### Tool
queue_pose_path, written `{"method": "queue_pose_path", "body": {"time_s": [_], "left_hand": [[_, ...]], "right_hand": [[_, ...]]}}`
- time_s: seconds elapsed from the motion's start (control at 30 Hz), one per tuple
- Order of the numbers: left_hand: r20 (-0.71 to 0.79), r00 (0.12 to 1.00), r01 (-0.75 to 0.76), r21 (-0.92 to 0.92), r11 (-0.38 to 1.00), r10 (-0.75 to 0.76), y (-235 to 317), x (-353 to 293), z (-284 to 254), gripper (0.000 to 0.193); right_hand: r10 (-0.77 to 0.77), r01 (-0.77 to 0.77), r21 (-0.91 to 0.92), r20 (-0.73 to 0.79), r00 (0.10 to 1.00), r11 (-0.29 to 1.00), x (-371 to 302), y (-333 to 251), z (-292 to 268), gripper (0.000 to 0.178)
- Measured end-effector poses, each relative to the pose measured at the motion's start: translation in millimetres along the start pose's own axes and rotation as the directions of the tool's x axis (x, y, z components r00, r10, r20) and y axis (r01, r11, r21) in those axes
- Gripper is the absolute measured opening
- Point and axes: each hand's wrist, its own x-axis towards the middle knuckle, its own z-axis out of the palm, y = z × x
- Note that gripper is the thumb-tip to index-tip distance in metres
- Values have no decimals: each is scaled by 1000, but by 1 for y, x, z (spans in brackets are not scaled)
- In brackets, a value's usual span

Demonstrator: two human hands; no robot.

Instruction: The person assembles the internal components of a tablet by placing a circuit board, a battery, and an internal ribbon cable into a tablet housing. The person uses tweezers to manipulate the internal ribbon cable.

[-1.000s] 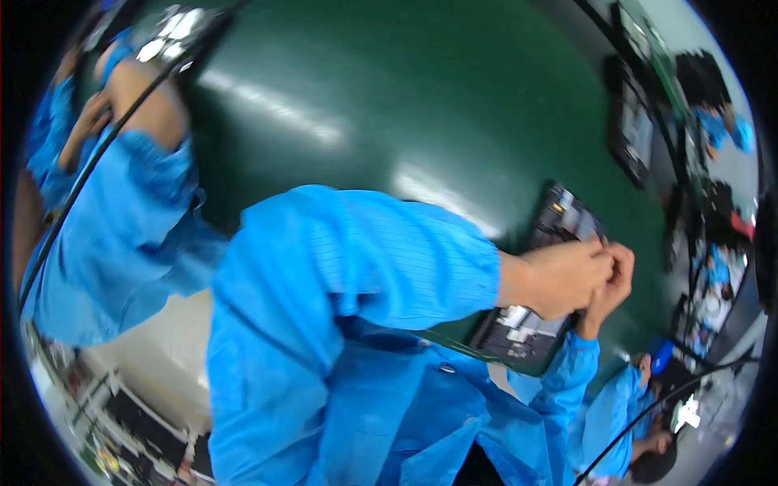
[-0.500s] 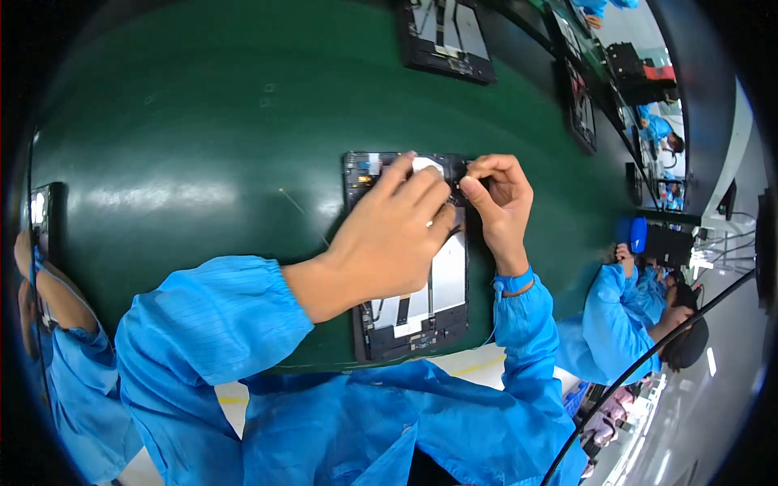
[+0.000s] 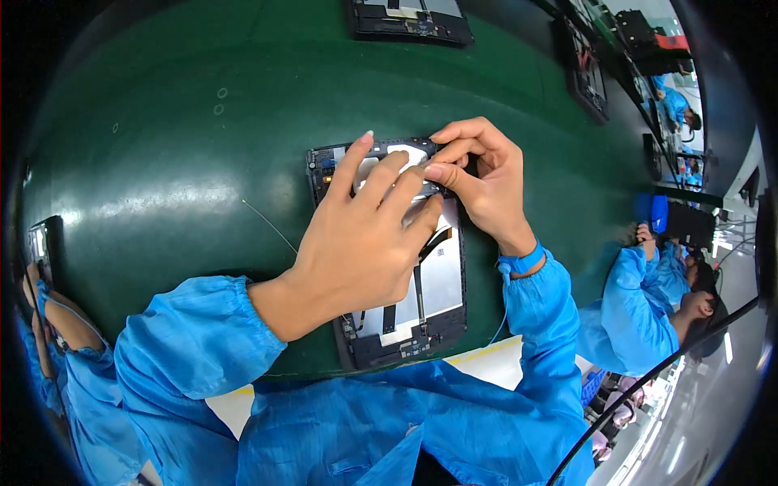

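An opened tablet (image 3: 438, 283) lies on the green table in front of me, its silvery inner plate, black ribbon cables and dark frame exposed. Across its upper half spreads my left hand (image 3: 365, 219), fingers apart and fingertips resting on or just over the inside parts, which it partly hides. At the tablet's upper right corner my right hand (image 3: 486, 182) is closed, thumb and fingertips pinched together; what lies between them is too small to make out. A blue band circles my right wrist. Beside my left wrist a thin pale wire (image 3: 269, 220) lies on the table.
Another opened tablet (image 3: 413, 20) lies at the far edge, and a further one (image 3: 585, 69) stands on the far right. A dark device (image 3: 47, 235) is at the left rim. Co-workers in blue sit at left and right. A black cable (image 3: 648, 393) crosses the lower right.
The view has shifted, so the tablet appears further left. My left fingers have spread wider, and my right hand has come inward over the tablet's corner, nearer my left fingertips.
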Motion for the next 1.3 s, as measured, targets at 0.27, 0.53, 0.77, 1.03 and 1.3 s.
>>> {"method": "queue_pose_path", "body": {"time_s": [0.27,0.53,0.77,1.03,1.3], "left_hand": [[23,1000,13,63,998,-14,-1,-2,-2,58],[43,999,-15,120,993,10,0,-5,-5,63],[29,999,-31,131,991,27,-2,-4,-4,59],[9,997,-81,236,968,82,0,-4,-4,50],[-5,998,-64,188,980,66,-3,-1,-3,48]], "right_hand": [[28,-28,-25,1,1000,999,3,-4,7,32],[82,-82,-14,27,996,997,9,-8,9,34],[117,-117,-30,5,993,993,10,-10,12,32],[86,-87,-84,-23,996,993,12,-11,16,26],[43,-47,-121,-28,999,992,13,-12,17,23]]}}
